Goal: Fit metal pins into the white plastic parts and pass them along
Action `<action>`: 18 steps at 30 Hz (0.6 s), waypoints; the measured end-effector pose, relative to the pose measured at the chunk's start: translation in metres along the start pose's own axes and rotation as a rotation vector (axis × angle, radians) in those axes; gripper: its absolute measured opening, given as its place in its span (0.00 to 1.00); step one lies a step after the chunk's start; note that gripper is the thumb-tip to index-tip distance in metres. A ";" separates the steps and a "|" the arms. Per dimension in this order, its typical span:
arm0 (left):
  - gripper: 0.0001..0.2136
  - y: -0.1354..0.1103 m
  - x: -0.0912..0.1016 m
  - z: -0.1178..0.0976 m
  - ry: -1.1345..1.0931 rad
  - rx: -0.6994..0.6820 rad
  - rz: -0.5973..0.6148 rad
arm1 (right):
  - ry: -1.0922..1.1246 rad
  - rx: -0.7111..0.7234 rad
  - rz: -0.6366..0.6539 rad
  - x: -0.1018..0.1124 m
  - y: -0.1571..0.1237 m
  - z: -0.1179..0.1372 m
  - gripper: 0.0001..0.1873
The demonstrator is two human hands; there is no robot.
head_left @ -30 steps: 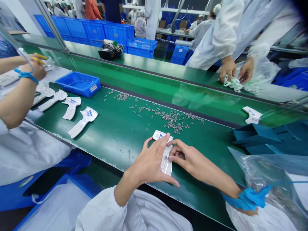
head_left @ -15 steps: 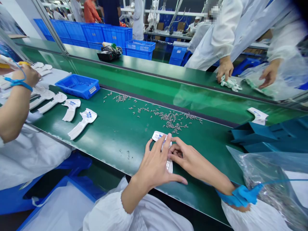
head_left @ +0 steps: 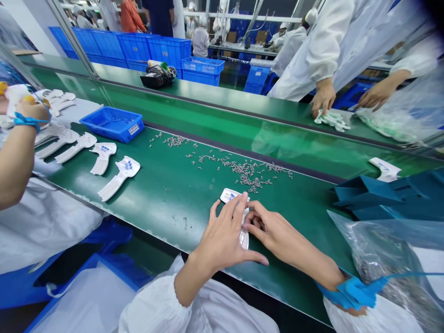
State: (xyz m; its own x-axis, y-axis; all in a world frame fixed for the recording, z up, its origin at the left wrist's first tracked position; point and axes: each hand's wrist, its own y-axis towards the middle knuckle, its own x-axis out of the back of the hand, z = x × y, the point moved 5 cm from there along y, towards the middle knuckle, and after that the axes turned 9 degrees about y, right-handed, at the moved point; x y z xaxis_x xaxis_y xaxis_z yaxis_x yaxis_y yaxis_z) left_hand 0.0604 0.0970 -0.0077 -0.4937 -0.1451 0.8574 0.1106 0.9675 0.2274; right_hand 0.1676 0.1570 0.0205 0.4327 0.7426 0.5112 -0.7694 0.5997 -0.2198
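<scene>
A small white plastic part (head_left: 229,195) with blue dots lies on the green belt (head_left: 166,185) near the front edge. My left hand (head_left: 225,236) rests flat on it, fingers spread, holding it down. My right hand (head_left: 270,229) touches the part from the right with fingers curled in a pinch; what they hold is too small to make out. A scatter of small metal screws (head_left: 243,169) lies just beyond the part.
Similar white parts (head_left: 120,178) lie in a row at left beside a blue tray (head_left: 113,122). A co-worker's arm (head_left: 17,138) works at far left. Another person's hands (head_left: 324,99) handle parts across the belt. A clear bag (head_left: 385,259) sits at right.
My hands stay on the white part with only slight finger shifts. The person across the belt moved one hand to the right. A white part on the far belt drifted right.
</scene>
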 end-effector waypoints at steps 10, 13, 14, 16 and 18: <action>0.66 -0.001 -0.003 0.000 -0.013 0.012 0.000 | -0.021 -0.029 -0.054 0.000 0.000 -0.021 0.16; 0.69 -0.002 0.000 0.005 -0.016 0.010 0.020 | 0.024 -0.024 -0.075 0.000 0.001 -0.024 0.21; 0.69 -0.004 0.002 0.007 -0.016 -0.008 0.040 | 0.046 -0.021 -0.087 0.003 0.001 -0.024 0.22; 0.67 -0.009 0.010 0.009 -0.017 -0.065 0.099 | 0.085 -0.017 -0.121 0.013 0.004 -0.028 0.23; 0.66 -0.016 0.016 0.008 -0.011 -0.067 0.139 | 0.062 -0.012 -0.179 0.031 0.010 -0.039 0.24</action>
State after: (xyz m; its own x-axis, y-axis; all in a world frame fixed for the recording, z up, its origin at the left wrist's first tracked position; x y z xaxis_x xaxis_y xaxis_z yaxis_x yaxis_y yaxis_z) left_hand 0.0433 0.0809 -0.0013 -0.4789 -0.0081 0.8778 0.2359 0.9620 0.1376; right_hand 0.1921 0.1977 0.0020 0.5905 0.6404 0.4912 -0.6721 0.7271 -0.1400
